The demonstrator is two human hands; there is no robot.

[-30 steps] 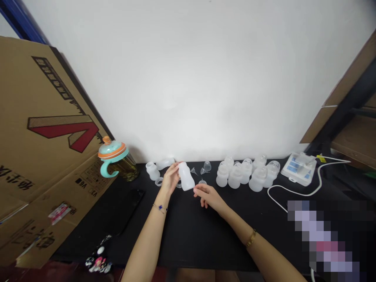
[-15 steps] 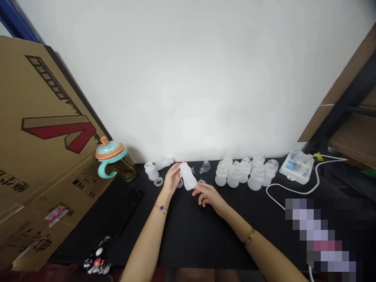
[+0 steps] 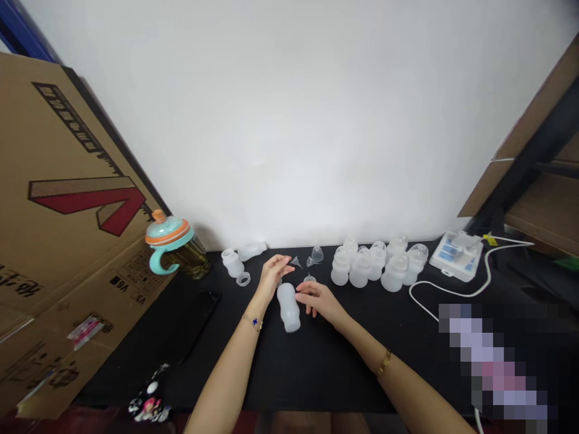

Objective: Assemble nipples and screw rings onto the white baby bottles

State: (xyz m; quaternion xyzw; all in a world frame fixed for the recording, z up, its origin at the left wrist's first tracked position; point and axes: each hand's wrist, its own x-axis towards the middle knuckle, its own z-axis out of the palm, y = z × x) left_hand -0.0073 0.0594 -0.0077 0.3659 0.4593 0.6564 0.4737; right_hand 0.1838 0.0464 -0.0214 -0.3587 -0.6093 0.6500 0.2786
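Note:
A white translucent bottle (image 3: 289,308) lies tilted on the black table (image 3: 316,361), between my two hands. My left hand (image 3: 272,272) hovers just behind the bottle with its fingers apart and nothing in them. My right hand (image 3: 317,298) is curled beside the bottle, its thumb and fingertips pinched on the bottle's upper end. Small clear funnels (image 3: 297,261) and a clear cap (image 3: 318,254) sit just beyond both hands.
Several assembled white bottles (image 3: 375,266) cluster at the back right, beside a white device (image 3: 456,256) with a cable. An open bottle (image 3: 233,263), a ring (image 3: 243,279) and a handled cup (image 3: 174,244) stand back left. A cardboard box (image 3: 67,211) leans left; a phone (image 3: 199,316) lies nearby.
My left hand has let go of the bottle and opened. The bottle has come down from upright between the hands to a spot nearer me, against my right fingers.

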